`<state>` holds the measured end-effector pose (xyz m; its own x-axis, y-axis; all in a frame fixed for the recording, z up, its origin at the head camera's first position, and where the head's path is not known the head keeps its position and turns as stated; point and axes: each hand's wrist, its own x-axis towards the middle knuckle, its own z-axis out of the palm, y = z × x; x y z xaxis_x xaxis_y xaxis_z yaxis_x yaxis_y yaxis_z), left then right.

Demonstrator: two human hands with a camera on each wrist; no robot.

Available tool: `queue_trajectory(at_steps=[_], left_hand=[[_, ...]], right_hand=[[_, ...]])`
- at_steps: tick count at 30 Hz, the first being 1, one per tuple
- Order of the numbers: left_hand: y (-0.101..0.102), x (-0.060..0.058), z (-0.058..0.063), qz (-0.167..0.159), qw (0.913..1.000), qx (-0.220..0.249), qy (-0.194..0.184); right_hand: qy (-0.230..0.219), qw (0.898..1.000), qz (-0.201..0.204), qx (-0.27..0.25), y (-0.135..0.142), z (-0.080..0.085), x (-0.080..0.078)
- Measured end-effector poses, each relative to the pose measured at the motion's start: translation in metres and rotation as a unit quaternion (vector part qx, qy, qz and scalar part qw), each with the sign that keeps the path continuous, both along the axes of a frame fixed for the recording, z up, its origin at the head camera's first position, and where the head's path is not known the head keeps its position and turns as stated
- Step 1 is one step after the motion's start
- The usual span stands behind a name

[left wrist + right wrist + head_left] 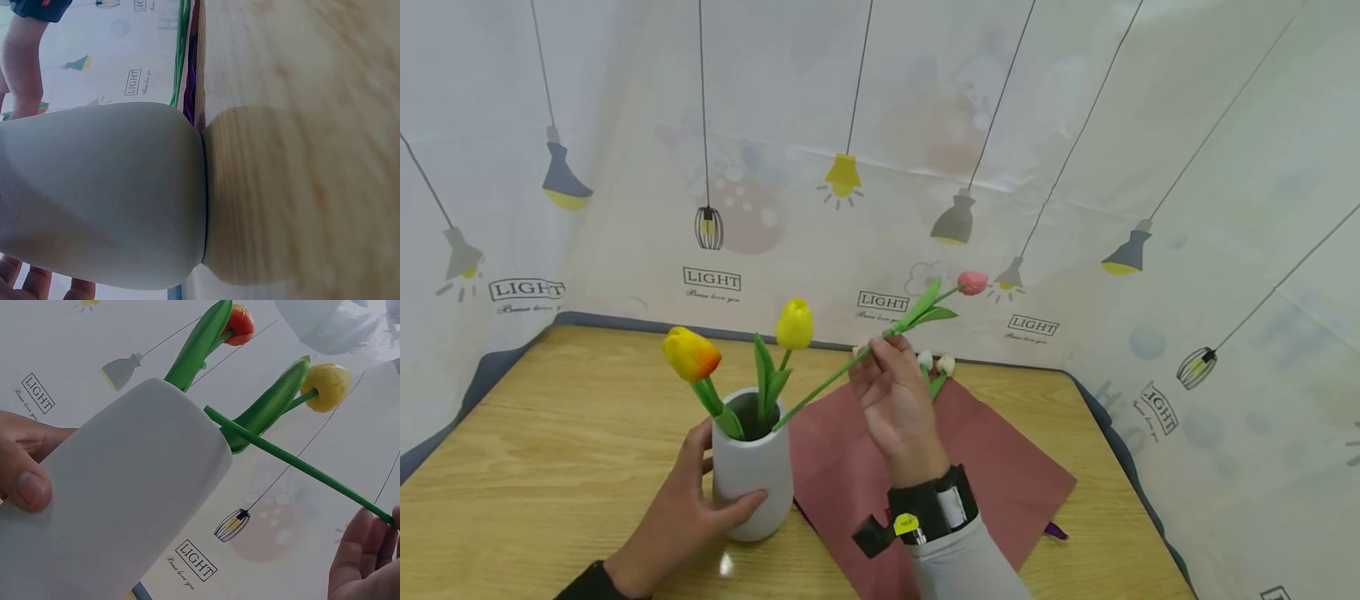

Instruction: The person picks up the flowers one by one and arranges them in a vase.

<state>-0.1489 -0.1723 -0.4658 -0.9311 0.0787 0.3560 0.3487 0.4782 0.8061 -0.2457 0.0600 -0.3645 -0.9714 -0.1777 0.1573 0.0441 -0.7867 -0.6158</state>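
A white vase [752,479] stands upright on the wooden table, gripped round its side by my left hand [688,500], thumb across the front. Inside it are a yellow-orange tulip [692,354] and a yellow tulip [794,325], both with green leaves. My right hand [898,400] pinches the green stem of a pink tulip [972,283], blossom pointing up and right. In the right wrist view, the stem's lower end [215,415] is at the vase's rim; whether it is inside I cannot tell. The left wrist view shows the vase's base [181,200] on the table.
A dusky red sheet of paper [1000,467] lies on the table right of the vase. Pale tulips [946,365] lie at its far edge, partly behind my right hand. A purple strip [1056,531] pokes out at its right. A lamp-printed backdrop [790,208] surrounds the table.
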Motion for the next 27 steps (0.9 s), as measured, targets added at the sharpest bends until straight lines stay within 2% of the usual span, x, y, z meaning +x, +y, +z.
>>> queue_trajectory(at_steps=[9,16,27], left_hand=[[0.000,-0.001,-0.002,0.003,0.9999,-0.001,-0.012],[0.000,0.000,-0.001,0.002,1.0000,0.002,-0.007],[-0.001,-0.002,-0.005,0.004,1.0000,0.000,-0.004]], right_hand=[[0.061,0.997,-0.041,0.030,-0.006,0.011,0.003],[0.104,0.991,-0.026,0.074,-0.015,0.012,0.010],[0.161,0.974,-0.023,0.160,-0.026,0.011,0.023]])
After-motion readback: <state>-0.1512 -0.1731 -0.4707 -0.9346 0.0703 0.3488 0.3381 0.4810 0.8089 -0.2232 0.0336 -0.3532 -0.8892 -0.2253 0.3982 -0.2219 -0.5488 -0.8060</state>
